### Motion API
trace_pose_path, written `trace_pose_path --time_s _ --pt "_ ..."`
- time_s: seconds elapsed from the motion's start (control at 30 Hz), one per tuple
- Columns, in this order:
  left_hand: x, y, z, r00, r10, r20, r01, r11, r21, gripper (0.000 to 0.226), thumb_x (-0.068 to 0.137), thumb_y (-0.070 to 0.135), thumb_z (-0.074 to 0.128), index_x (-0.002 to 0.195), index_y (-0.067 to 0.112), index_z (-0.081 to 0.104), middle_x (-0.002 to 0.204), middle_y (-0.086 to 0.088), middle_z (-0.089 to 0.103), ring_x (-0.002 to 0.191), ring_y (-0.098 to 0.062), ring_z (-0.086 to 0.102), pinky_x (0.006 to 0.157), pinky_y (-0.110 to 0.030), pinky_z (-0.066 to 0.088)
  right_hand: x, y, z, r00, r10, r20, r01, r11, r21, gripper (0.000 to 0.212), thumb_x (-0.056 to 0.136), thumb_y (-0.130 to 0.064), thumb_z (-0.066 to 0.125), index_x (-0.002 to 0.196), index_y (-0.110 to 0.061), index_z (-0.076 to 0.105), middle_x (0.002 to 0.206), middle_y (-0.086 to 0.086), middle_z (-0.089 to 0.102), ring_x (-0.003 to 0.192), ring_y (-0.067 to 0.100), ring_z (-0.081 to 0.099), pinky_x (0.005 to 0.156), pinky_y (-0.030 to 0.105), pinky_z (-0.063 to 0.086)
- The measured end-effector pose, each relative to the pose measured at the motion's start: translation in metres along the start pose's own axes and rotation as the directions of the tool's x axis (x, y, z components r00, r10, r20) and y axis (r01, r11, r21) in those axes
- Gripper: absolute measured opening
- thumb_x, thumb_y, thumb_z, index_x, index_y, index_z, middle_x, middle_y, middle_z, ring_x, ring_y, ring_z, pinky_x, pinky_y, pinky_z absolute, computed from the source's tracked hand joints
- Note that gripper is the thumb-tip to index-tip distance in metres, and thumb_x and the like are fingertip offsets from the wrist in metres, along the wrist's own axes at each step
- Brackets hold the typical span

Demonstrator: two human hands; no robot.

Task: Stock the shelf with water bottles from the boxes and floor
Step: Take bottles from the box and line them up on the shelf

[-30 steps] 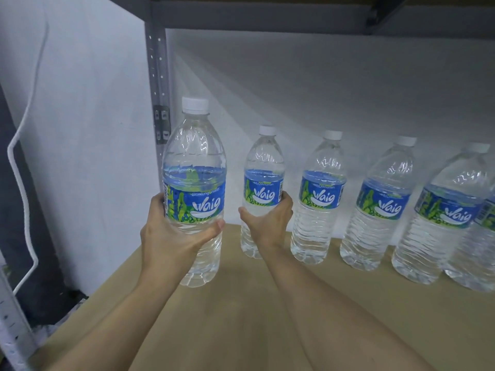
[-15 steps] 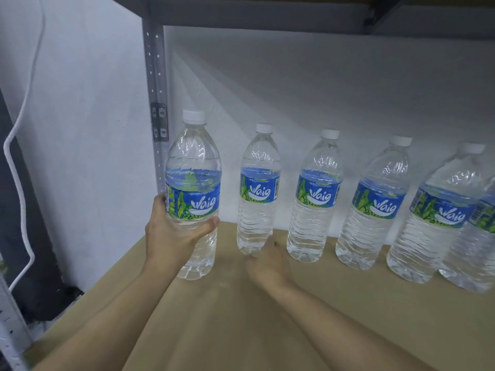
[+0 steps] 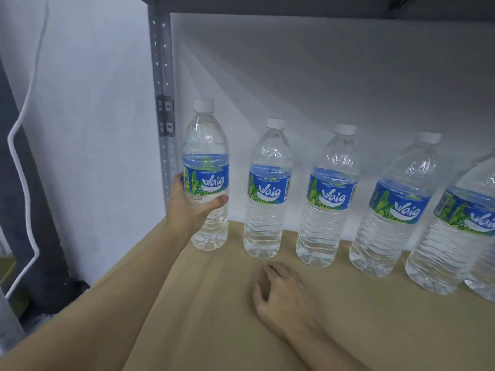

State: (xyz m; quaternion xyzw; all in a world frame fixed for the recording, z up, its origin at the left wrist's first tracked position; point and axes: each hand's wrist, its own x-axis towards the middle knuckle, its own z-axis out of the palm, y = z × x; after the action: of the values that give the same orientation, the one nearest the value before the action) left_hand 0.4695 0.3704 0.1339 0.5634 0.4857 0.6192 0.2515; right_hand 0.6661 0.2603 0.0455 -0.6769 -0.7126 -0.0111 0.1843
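Observation:
My left hand [image 3: 191,207] grips a clear water bottle [image 3: 206,156] with a blue and green label and a white cap, at the far left end of a row along the back of the tan shelf board [image 3: 214,317]. Its base is at or just above the board. To its right stand several like bottles, the nearest one [image 3: 267,188] then another [image 3: 329,194], all upright. My right hand [image 3: 284,293] is low over the board in front of the row, fingers loosely curled, holding nothing.
A grey perforated shelf upright [image 3: 162,76] stands just left of the held bottle. The shelf above [image 3: 294,4] forms a low ceiling. White wall behind and to the left. A white cable [image 3: 21,170] hangs at the far left, beside a dark gap.
My right hand let go of the second bottle and drew back toward me. My left hand carried its bottle farther back and lower, into line with the row.

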Motion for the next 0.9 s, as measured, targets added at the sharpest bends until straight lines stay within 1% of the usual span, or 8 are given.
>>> trace_pose_path --time_s 0.1,0.2,0.23,0.3,0.37,0.6,0.77,0.9 --pt "0.006 -0.015 0.006 0.999 -0.035 0.032 0.036 0.999 -0.014 0.093 0.046 0.045 0.092 0.125 0.026 0.047 0.113 0.011 0.067 0.103 -0.009 0.066 0.095 -0.043 0.052 -0.001 -0.002 0.0 1.0 0.007 0.014 -0.008 0.999 0.038 0.056 0.094 -0.048 0.038 0.143 -0.021 0.046 0.149 -0.01 0.04 0.141 0.009 0.031 0.113 0.023 0.026" --pt "0.011 -0.022 0.013 0.995 -0.045 0.09 0.047 0.999 -0.011 0.084 0.055 0.028 0.095 0.126 0.024 0.05 0.112 0.009 0.068 0.102 -0.01 0.067 0.095 -0.038 0.052 -0.001 -0.006 -0.002 0.999 0.039 -0.032 -0.039 0.999 -0.003 0.053 0.082 -0.049 0.045 0.12 -0.02 0.067 0.126 -0.01 0.061 0.123 0.01 0.056 0.1 0.024 0.045" --pt "0.013 -0.021 0.015 0.992 -0.043 0.121 0.045 0.999 -0.009 0.081 0.056 0.024 0.095 0.124 0.024 0.051 0.111 0.009 0.069 0.1 -0.01 0.067 0.093 -0.034 0.052 -0.002 -0.006 -0.004 0.998 0.036 -0.042 -0.035 0.999 0.011 0.053 0.082 -0.049 0.046 0.12 -0.02 0.067 0.126 -0.01 0.061 0.123 0.009 0.056 0.1 0.024 0.045" --pt "0.017 -0.021 0.015 0.983 -0.029 0.184 0.03 1.0 -0.002 0.077 0.057 0.019 0.094 0.122 0.024 0.052 0.111 0.008 0.069 0.098 -0.009 0.068 0.087 -0.027 0.051 -0.001 -0.004 -0.003 1.0 0.02 0.009 -0.021 0.999 0.04 0.058 0.09 -0.048 0.042 0.139 -0.02 0.051 0.145 -0.01 0.046 0.138 0.008 0.038 0.112 0.022 0.03" --pt "0.021 -0.022 0.014 0.972 -0.022 0.234 0.025 1.0 -0.009 0.078 0.059 0.018 0.093 0.125 0.024 0.051 0.113 0.008 0.069 0.099 -0.008 0.068 0.09 -0.027 0.051 0.0 0.0 -0.003 1.0 0.021 0.017 -0.023 0.996 0.085 0.06 0.093 -0.049 0.04 0.146 -0.02 0.042 0.152 -0.01 0.037 0.142 0.007 0.029 0.114 0.021 0.022" --pt "0.04 -0.035 -0.004 0.946 -0.061 0.319 0.063 0.998 0.006 0.095 0.047 0.041 0.092 0.13 0.036 0.046 0.117 0.012 0.068 0.105 -0.009 0.067 0.099 -0.041 0.05 0.001 0.0 -0.002 0.999 0.039 -0.001 -0.038 0.996 0.085 0.059 0.092 -0.048 0.043 0.144 -0.02 0.044 0.151 -0.01 0.038 0.139 0.009 0.033 0.114 0.021 0.022" --pt "0.039 -0.039 -0.002 0.913 -0.079 0.401 0.098 0.995 -0.028 0.094 0.058 0.027 0.092 0.134 0.034 0.037 0.12 0.008 0.066 0.11 -0.011 0.064 0.1 -0.043 0.049 0.0 -0.001 -0.003 0.997 0.08 0.02 -0.081 0.995 0.063 0.061 0.092 -0.05 0.041 0.145 -0.02 0.042 0.154 -0.009 0.034 0.141 0.01 0.031 0.116 0.025 0.019" --pt "0.041 -0.041 -0.003 0.908 -0.075 0.412 0.101 0.994 -0.041 0.088 0.064 0.022 0.091 0.134 0.033 0.039 0.119 0.008 0.067 0.11 -0.011 0.064 0.099 -0.041 0.049 0.001 -0.002 -0.002 0.995 0.095 0.03 -0.095 0.995 0.031 0.063 0.091 -0.051 0.04 0.145 -0.018 0.044 0.153 -0.007 0.037 0.14 0.011 0.033 0.117 0.027 0.02"
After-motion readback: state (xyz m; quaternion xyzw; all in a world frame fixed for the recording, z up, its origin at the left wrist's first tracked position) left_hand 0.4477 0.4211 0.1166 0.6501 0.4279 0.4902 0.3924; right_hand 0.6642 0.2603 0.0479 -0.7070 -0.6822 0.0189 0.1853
